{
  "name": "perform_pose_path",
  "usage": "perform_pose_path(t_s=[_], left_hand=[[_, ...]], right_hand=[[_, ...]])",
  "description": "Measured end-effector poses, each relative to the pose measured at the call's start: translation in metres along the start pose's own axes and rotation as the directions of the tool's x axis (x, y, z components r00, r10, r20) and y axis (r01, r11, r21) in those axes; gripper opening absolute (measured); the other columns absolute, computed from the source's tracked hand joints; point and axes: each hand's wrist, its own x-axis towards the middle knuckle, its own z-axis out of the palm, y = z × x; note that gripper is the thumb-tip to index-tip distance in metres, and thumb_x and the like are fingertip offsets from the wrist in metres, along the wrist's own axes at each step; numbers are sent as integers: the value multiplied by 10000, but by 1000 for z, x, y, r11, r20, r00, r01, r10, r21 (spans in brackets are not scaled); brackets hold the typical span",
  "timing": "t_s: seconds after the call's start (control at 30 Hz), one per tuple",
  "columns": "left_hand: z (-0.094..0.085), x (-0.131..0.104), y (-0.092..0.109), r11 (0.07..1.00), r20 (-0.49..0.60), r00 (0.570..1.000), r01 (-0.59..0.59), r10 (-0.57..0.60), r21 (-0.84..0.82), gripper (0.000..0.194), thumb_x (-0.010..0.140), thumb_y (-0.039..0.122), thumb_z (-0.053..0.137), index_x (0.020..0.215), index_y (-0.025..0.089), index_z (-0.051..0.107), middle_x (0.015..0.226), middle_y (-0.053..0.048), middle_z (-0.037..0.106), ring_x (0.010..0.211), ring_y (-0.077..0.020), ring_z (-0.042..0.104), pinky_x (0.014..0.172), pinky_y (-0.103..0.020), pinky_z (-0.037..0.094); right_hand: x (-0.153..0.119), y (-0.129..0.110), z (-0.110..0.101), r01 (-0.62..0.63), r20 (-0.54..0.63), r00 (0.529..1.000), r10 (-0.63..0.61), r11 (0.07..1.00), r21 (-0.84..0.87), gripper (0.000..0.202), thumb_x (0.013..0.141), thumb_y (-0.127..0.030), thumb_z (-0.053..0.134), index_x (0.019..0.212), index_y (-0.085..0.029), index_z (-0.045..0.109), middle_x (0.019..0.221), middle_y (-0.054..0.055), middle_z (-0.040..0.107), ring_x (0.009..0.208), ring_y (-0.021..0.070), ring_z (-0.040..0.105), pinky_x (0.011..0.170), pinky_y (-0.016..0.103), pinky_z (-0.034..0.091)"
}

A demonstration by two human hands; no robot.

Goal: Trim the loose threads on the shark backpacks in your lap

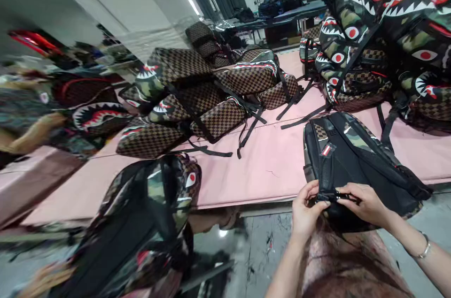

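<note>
A black backpack [366, 166] with checkered and camouflage trim lies back panel up, partly on the pink table and partly over my lap. My left hand [307, 206] pinches the lower end of its left shoulder strap at a black buckle. Beside it, my right hand [362, 202] grips the black webbing strap at the same buckle, fingers pressed together. A small red and white tag [327, 150] shows on the shoulder strap above my left hand.
Checkered shark-mouth backpacks [179, 96] are stacked across the pink table [243, 171], with another tall pile [373, 54] at right. At lower left, another backpack [134, 223] stands near a person's hand. Another person's arm [38, 133] reaches in at far left.
</note>
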Motion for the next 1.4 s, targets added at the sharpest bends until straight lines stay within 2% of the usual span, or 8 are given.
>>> perform_pose_path(t_s=[0.2, 0.67, 0.8, 0.9, 1.03, 1.17, 1.27, 1.4], left_hand=[[-5, 3, 1, 999, -80, 997, -3, 0, -42, 532, 538, 103, 726, 1048, 161, 583, 888, -43, 657, 850, -159, 590, 805, -261, 437], [-3, -2, 0, 999, -21, 999, -33, 33, 36, 506, 576, 119, 715, 1062, 164, 579, 955, -65, 654, 906, -182, 590, 846, -286, 431], [-5, 1, -3, 999, -48, 998, -45, 45, 6, 518, 584, 163, 723, 1078, 156, 564, 974, -80, 642, 924, -193, 581, 861, -306, 428], [-5, 2, -8, 997, -68, 994, -81, 82, 13, 509, 601, 191, 720, 1080, 155, 551, 1026, -90, 615, 971, -200, 560, 894, -323, 416], [2, 2, -15, 973, -24, 980, -194, 198, 123, 521, 656, 230, 680, 1139, 168, 494, 1119, -105, 557, 1030, -202, 529, 916, -334, 411], [7, 1, -18, 795, -126, 887, -325, 444, 511, 676, 625, 258, 708, 1223, 173, 405, 1164, -139, 470, 987, -207, 524, 795, -324, 471], [4, 2, -19, 662, -174, 781, -363, 600, 656, 376, 724, 243, 615, 1072, 149, 511, 1028, -125, 527, 937, -195, 528, 792, -334, 461], [-8, 9, -20, 789, -226, 860, -275, 457, 549, 236, 762, 273, 567, 965, 156, 596, 941, -97, 610, 902, -189, 557, 829, -335, 436]], right_hand=[[-3, 1, -2, 7, -19, 1000, -7, 999, -32, 142, 836, -233, 552, 964, -173, 562, 794, 42, 640, 660, 126, 575, 619, 245, 450], [7, -1, 4, 76, -15, 997, -79, 989, -123, 122, 846, -256, 530, 893, -176, 609, 732, 39, 648, 652, 138, 591, 620, 259, 444], [6, -3, 4, -175, -113, 976, 188, 978, 112, 122, 814, -293, 560, 856, -182, 590, 765, 31, 639, 617, 119, 571, 561, 225, 427], [15, -3, 10, -432, -76, 858, 508, 794, 429, 226, 841, -383, 478, 899, -171, 532, 617, -13, 540, 500, 95, 479, 437, 198, 347], [41, -4, 26, -500, 105, 823, 558, 624, 601, 296, 761, -442, 532, 801, -149, 523, 540, -52, 415, 452, 73, 356, 419, 192, 285], [67, -10, 36, -533, 1, 804, 595, 720, 445, 237, 706, -386, 571, 705, -151, 535, 517, -51, 420, 456, 77, 349, 450, 201, 283], [81, -15, 36, -577, -100, 789, 607, 786, 222, 176, 707, -337, 553, 674, -167, 526, 510, -46, 451, 465, 90, 401, 465, 202, 293], [89, -18, 32, -536, -23, 839, 544, 833, 137, 207, 735, -384, 536, 722, -179, 513, 578, -34, 504, 504, 108, 451, 492, 213, 329]])
